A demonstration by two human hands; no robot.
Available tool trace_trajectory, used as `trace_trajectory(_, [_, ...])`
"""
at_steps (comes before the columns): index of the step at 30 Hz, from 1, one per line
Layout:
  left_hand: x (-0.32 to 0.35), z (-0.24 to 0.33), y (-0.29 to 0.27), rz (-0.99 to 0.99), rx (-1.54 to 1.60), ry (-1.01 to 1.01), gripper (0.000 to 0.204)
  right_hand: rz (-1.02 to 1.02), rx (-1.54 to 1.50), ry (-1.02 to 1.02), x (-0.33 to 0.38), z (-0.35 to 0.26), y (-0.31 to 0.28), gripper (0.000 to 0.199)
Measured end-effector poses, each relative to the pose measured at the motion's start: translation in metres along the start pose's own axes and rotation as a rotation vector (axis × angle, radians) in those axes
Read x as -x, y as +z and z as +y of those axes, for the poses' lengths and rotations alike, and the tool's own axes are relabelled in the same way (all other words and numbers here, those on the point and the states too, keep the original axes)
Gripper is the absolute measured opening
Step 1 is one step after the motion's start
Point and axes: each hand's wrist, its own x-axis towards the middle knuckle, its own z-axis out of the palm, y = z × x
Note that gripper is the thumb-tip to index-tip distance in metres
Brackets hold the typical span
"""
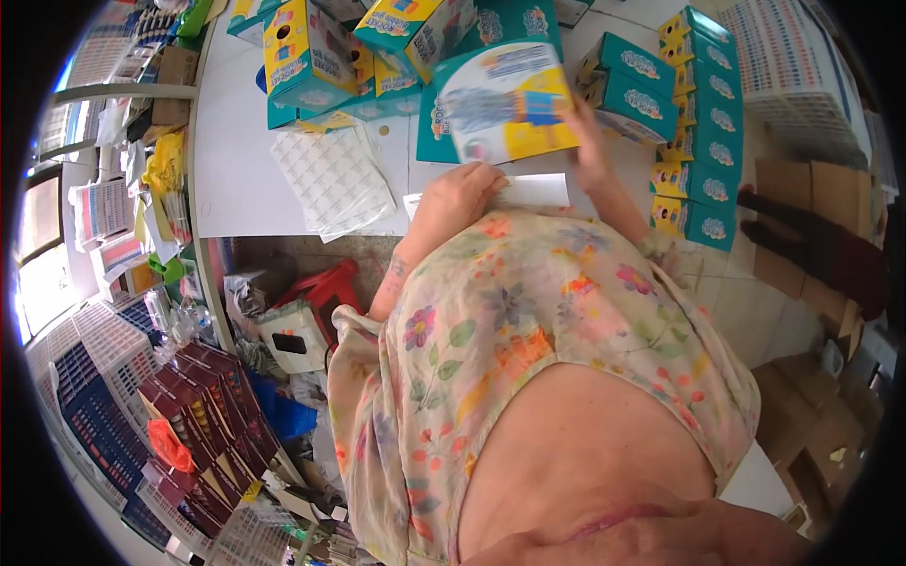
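A printed carton (514,132), white and yellow with a blue picture, is tilted up over the table in front of me and slightly smeared by motion. My right hand (592,146) grips its right edge, thumb side toward the box. Just below the carton's lower edge is my left hand (462,193), its fingers curled closed; what they pinch, if anything, is hidden. Beneath that hand a white paper sheet (536,191) lies along the table's near edge. Behind the held carton stands another teal carton (432,137).
Teal and yellow cartons (307,61) are piled at the back left. More stand in a row (713,151) at the right, beside a shorter stack (628,90). Sticker sheets (335,179) lie on the white table (222,170). A person's dark-clothed legs (812,236) show at far right.
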Motion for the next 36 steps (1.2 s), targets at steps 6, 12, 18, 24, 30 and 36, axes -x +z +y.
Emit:
trace_trajectory(6, [0.005,-0.006,0.002,-0.04,-0.188,-0.159,0.01,-0.181,0.697,-0.179,-0.013,0.004,0.007,0.042])
trace_trajectory(12, [0.0,-0.006,0.013,0.051,-0.162,-0.154,0.014,-0.485,1.209,-0.585,0.028,-0.079,0.046,0.033])
trace_trajectory(18, [-0.003,-0.004,0.001,-0.003,-0.11,-0.305,0.018,-0.586,1.224,-0.422,0.028,-0.071,0.039,0.03])
trace_trajectory(24, [0.006,-0.012,0.002,0.052,-0.267,-0.161,0.015,-0.545,1.365,-0.653,0.028,-0.073,0.028,0.026])
trace_trajectory(30, [0.005,-0.006,0.002,0.086,-0.285,-0.164,0.012,-0.464,1.31,-0.771,0.033,-0.063,0.036,0.012])
trace_trajectory(36, [0.007,-0.01,0.004,0.036,-0.29,-0.234,0.012,-0.559,1.24,-0.961,0.043,-0.069,0.035,0.005])
